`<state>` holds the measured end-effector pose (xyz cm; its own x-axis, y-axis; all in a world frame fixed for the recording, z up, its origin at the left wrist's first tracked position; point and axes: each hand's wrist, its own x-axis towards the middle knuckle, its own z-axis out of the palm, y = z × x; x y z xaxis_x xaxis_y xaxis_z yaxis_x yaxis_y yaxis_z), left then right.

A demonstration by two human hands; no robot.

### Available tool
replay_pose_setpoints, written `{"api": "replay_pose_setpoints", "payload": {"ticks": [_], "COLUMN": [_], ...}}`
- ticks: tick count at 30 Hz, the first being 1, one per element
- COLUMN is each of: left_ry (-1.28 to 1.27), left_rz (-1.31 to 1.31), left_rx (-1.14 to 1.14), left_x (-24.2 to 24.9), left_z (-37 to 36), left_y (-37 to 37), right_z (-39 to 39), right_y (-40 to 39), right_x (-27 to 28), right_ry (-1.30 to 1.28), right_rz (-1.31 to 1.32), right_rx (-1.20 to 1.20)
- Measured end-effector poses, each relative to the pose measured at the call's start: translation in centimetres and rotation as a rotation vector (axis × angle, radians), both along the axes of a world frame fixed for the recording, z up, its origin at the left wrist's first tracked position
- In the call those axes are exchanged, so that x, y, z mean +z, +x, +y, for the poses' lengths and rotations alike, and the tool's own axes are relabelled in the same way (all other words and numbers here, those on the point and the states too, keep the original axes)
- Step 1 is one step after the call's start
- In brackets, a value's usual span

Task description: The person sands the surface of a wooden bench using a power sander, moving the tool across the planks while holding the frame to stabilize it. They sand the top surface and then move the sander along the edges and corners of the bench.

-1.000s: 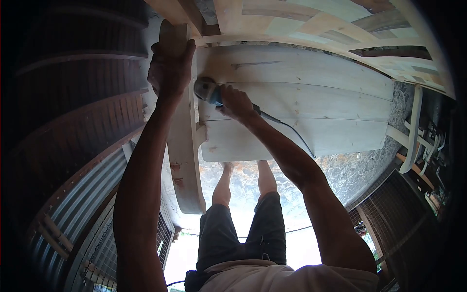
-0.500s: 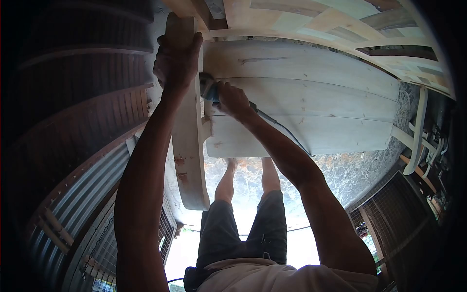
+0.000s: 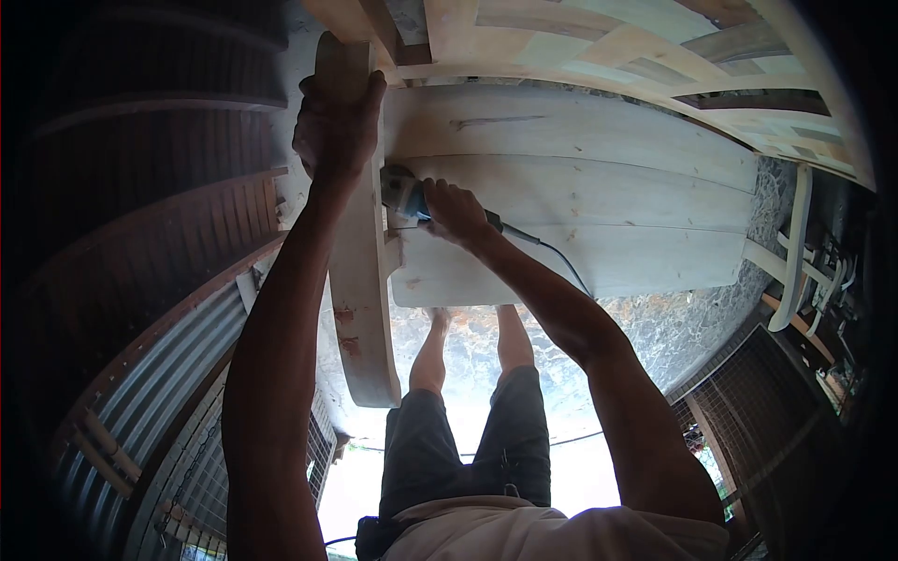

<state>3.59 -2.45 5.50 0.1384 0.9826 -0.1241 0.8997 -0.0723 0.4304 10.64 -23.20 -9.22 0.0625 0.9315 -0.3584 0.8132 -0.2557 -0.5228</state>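
Item: power sander (image 3: 400, 194), grey head with blue body, which I am gripping in my right hand (image 3: 456, 213). My fingers are wrapping round its body and hiding most of it; its working face is turned away from me, so I cannot tell exactly where it is touching. It is sitting at the left end of the wooden seat (image 3: 580, 201), just beside the curved armrest (image 3: 358, 271). Its cord (image 3: 559, 259) is trailing back along my forearm and disappearing behind it. My left hand (image 3: 335, 126) is clamping shut round the upper armrest, covering that stretch of wood. The slatted backrest (image 3: 599, 42) is being cut off by the top edge. My feet are showing only partly beneath the seat's front edge.
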Motion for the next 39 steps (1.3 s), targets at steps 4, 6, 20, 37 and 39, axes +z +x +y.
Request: {"api": "replay_pose_setpoints", "payload": {"ticks": [4, 6, 20, 37, 39], "left_ry": [0.06, 0.054, 0.071, 0.159, 0.092], "left_rz": [-0.024, -0.014, 0.003, 0.074, 0.06], "left_rx": [-0.018, -0.013, -0.017, -0.148, -0.083], "left_x": [-0.5, -0.5, -0.8, -3.1, -1.7], "left_z": [0.1, 0.1, 0.2, 0.7, 0.5], "left_y": [0.1, 0.0, 0.1, -1.1, -0.5], "right_z": [-0.5, 0.9, -2.1, 1.9, 0.6], "right_y": [2.2, 3.3, 5.0, 3.5, 6.6], "right_x": [-0.1, 0.1, -0.2, -0.4, 0.2], "right_ry": [-0.007, -0.001, -0.016, -0.028, -0.067], "right_rz": [-0.007, -0.007, -0.026, -0.003, -0.008], "right_rx": [-0.149, -0.249, -0.325, -0.226, -0.314]}}
